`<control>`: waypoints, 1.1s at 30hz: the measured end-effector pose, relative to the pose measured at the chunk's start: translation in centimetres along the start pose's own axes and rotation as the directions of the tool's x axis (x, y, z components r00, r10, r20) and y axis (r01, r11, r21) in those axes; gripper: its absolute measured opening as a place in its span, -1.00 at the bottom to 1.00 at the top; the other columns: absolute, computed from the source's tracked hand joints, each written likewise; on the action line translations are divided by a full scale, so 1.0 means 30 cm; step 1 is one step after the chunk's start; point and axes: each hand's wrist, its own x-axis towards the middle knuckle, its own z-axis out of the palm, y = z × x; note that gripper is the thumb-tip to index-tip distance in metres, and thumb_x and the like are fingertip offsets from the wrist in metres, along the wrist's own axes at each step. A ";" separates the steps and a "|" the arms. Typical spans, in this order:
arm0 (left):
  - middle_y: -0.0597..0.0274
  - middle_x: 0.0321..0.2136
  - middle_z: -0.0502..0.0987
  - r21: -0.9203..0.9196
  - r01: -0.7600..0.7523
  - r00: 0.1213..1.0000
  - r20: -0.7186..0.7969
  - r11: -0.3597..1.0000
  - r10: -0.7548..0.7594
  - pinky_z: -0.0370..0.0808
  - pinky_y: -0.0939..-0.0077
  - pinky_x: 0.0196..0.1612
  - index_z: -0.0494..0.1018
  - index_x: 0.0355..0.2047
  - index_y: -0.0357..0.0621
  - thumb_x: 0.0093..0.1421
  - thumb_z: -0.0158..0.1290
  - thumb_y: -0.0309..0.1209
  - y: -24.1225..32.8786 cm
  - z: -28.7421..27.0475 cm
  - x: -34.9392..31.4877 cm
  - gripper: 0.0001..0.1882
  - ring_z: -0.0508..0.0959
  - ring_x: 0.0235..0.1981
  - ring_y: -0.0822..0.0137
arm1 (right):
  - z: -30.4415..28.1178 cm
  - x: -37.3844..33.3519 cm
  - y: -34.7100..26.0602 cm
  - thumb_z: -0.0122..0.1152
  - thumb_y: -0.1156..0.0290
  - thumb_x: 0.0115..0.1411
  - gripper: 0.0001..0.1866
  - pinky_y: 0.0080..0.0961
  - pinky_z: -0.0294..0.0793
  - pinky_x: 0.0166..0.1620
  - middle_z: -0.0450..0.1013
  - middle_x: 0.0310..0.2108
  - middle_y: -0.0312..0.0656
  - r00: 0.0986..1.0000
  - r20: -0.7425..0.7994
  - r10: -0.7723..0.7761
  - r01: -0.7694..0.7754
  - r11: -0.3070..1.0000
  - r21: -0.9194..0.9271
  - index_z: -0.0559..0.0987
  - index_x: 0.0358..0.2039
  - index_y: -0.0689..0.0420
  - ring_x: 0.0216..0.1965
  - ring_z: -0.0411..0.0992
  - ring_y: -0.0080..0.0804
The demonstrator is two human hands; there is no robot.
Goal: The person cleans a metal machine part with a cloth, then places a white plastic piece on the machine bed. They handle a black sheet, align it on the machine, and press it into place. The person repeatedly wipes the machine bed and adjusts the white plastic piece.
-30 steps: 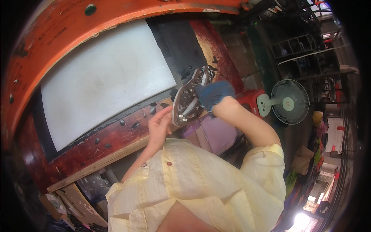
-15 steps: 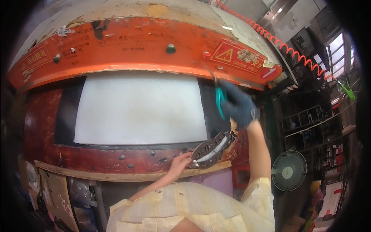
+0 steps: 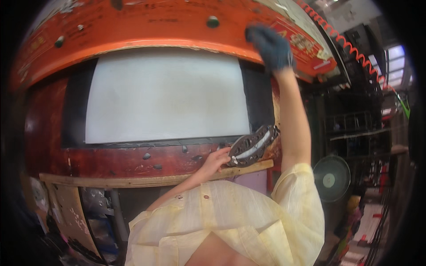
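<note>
On the front right of the red-brown bench lies a dark brown piece [image 3: 244, 153] shaped like a shoe sole, with slots cut through it and a whitish strip along its length. My bare left hand [image 3: 216, 160] grips its near left end, fingers closed on the edge. My right hand [image 3: 271, 48] wears a dark blue-grey glove and is raised against the front of the orange machine beam [image 3: 168, 33], covering the spot beside a warning label. Motion smears its fingers, and no tool shows in it. A large white board [image 3: 166, 95] lies on a black sheet under the beam.
Small dark scraps [image 3: 147, 156] lie along the bench's front strip, edged by a wooden rail [image 3: 133, 181]. A green button [image 3: 213, 21] sits on the beam. A coiled red air hose [image 3: 341, 40] hangs at upper right, and a fan [image 3: 328, 179] stands at right.
My right hand has moved up onto the beam; the teal-handled tool seen at it earlier is out of sight. My left hand still holds the brown piece. The whole view has shifted.
</note>
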 end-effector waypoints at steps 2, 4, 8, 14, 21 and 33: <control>0.24 0.03 0.50 -0.018 0.058 0.998 -0.014 0.998 -0.058 0.29 0.75 -0.55 0.21 0.25 -0.19 0.20 0.02 -0.29 0.023 0.012 0.004 -0.39 0.52 -0.10 0.49 | -0.073 -0.290 0.114 0.16 0.46 0.20 -0.73 -0.61 0.49 -0.24 0.57 -0.26 -0.20 0.999 -0.047 0.023 -0.022 1.000 0.020 0.59 -0.10 0.23 -0.32 0.50 -0.53; 0.24 0.02 0.51 -0.018 0.071 0.997 -0.025 0.997 -0.072 0.26 0.78 -0.58 0.22 0.24 -0.19 0.22 -0.01 -0.30 0.056 0.033 0.009 -0.42 0.54 -0.10 0.46 | -0.166 -0.577 0.240 0.19 0.44 0.18 -0.74 -0.60 0.50 -0.27 0.57 -0.29 -0.22 0.884 -0.180 0.431 -0.347 0.864 0.365 0.58 -0.11 0.21 -0.31 0.51 -0.49; 0.21 0.00 0.51 -0.050 0.112 0.992 0.055 0.992 -0.110 0.26 0.83 -0.62 0.20 0.24 -0.19 0.23 -0.03 -0.29 0.143 0.085 0.015 -0.42 0.57 -0.13 0.39 | -0.260 -1.130 0.438 0.12 0.29 0.21 -0.86 -0.47 0.48 -0.37 0.49 -0.44 -0.27 0.351 -0.085 0.932 -0.424 0.239 0.873 0.58 -0.29 0.02 -0.44 0.46 -0.42; 0.00 0.07 0.42 -0.015 0.040 0.993 0.112 0.999 -0.038 0.37 0.83 -0.62 0.15 0.25 -0.30 0.20 0.00 -0.29 0.248 0.212 -0.004 -0.35 0.58 -0.16 0.36 | 0.062 -1.406 0.454 0.08 -0.07 0.17 -0.59 -0.16 0.40 -0.08 0.46 -0.09 -0.18 0.737 0.028 0.675 -0.456 0.466 0.758 0.53 -0.10 -0.10 -0.05 0.38 -0.22; -0.02 0.09 0.40 0.028 0.040 0.998 0.044 0.999 -0.041 0.41 0.81 -0.64 0.17 0.24 -0.31 0.15 0.01 -0.42 0.266 0.365 -0.045 -0.37 0.58 -0.12 0.29 | 0.173 -1.239 0.353 0.12 -0.11 0.14 -0.30 -0.16 0.42 0.09 0.40 0.04 -0.03 0.747 0.050 0.663 0.413 -0.521 0.747 0.36 0.17 0.07 0.04 0.40 -0.12; 0.11 0.11 0.34 -0.176 0.083 0.966 0.255 0.981 -0.037 0.52 0.49 -0.18 -0.03 0.34 0.00 0.21 0.01 -0.35 0.180 0.383 -0.126 -0.27 0.48 -0.11 0.33 | 0.046 -1.285 0.452 0.14 -0.10 0.13 -0.31 -0.16 0.45 0.04 0.42 0.01 -0.02 0.691 0.209 0.692 0.040 -0.325 0.945 0.37 0.16 0.08 -0.01 0.42 -0.12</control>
